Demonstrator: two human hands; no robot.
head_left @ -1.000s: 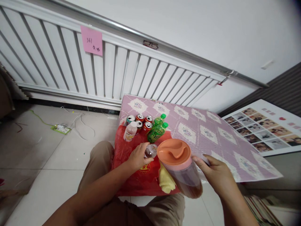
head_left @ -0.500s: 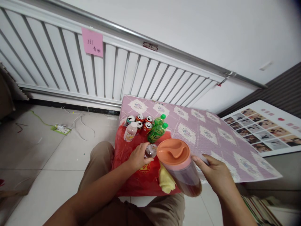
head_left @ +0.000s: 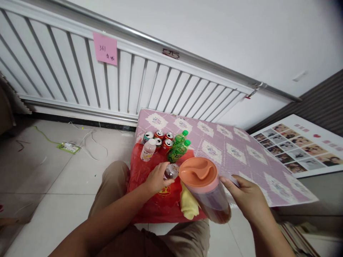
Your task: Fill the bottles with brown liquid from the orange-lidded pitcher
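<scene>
My left hand (head_left: 158, 178) is closed round a small clear bottle (head_left: 170, 172) with dark liquid inside, over the red cloth (head_left: 146, 203). In my right hand (head_left: 245, 192) is the handle of a clear pitcher (head_left: 211, 200) with an orange lid (head_left: 198, 171). The pitcher leans to the left, its lid edge right by the mouth of the bottle, and brown liquid lies in its lower part. Whether liquid is flowing I cannot tell. Below the pitcher's lid lies a crumpled yellow cloth (head_left: 189, 203).
Beyond my left hand stand a white-capped bottle (head_left: 148, 150), several drink cans (head_left: 167, 144) and two green bottles (head_left: 179, 150). A purple patterned cover (head_left: 222, 142) spreads behind. A white radiator (head_left: 123, 82) runs along the wall. A power strip (head_left: 68, 147) lies on the floor at left.
Both hands keep nearly the same place and hold, with the pitcher's lid still beside the bottle. The whole view has shifted very slightly.
</scene>
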